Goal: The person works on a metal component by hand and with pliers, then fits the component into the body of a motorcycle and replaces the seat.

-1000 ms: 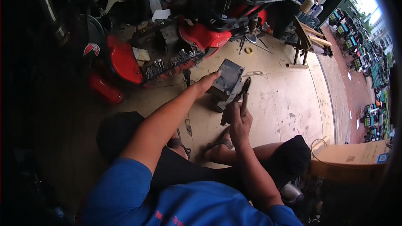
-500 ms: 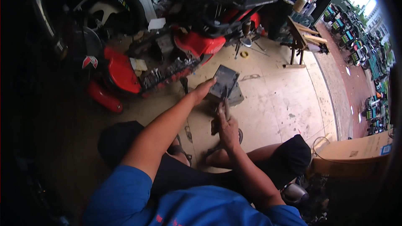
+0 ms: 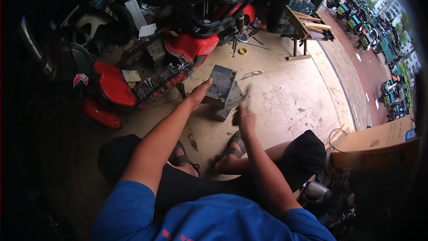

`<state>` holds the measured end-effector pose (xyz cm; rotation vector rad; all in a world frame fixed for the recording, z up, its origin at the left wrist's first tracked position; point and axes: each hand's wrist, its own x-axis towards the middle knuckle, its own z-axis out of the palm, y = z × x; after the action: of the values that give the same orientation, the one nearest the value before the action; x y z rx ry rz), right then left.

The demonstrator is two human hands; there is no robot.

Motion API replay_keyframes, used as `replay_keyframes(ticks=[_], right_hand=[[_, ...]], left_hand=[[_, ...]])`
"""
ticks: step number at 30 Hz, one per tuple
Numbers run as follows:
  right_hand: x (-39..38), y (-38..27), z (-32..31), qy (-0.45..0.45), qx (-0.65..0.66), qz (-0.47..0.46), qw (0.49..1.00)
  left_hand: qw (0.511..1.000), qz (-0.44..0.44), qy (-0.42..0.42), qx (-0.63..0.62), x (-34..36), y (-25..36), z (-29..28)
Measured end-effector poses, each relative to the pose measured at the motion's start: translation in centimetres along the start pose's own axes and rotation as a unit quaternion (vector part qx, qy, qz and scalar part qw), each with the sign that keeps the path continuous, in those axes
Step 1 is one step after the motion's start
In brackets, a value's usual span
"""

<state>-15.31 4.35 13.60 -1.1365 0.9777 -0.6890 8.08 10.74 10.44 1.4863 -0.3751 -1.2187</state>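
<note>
A dark grey, box-shaped block, which looks like a battery, is tilted in front of me. My left hand grips its left edge, thumb on the upper face. Under it, a second grey block shows partly on the floor; whether the two touch I cannot tell. My right hand is just right of the blocks, closed and smeared by motion. A slim, pale tool sticks up from it, too blurred to name more exactly, apart from the upper block.
A red scooter with its floorboard opened up stands at the left. Beyond the blocks lie a yellow tape roll and several hand tools. A wooden stand is at the far right, and a cardboard box at the near right.
The tool in my right hand has come away from the block's face, moving right. My left hand still holds the block. The whole view has shifted slightly.
</note>
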Motion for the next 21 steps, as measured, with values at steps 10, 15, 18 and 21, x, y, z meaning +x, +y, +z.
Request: replay_keyframes(ticks=[10,15,18,21], right_hand=[[0.7,1.4,-0.8,-0.019,-0.135,0.055,0.989],[0.1,-2.4,0.2,0.006,0.013,-0.009,1.000],[-0.2,-2.6,0.5,0.057,0.020,-0.131,0.990],[1.7,2.0,-2.0,-0.018,-0.012,0.242,0.970]], left_hand=[[0.999,0.035,-0.011,0.000,-1.1,0.4,0.8],[0.998,0.060,-0.011,0.034,-1.2,1.1,0.4],[0.998,0.031,-0.003,0.047,-2.1,1.9,0.6],[0.997,0.052,-0.031,0.046,-1.0,1.1,0.9]])
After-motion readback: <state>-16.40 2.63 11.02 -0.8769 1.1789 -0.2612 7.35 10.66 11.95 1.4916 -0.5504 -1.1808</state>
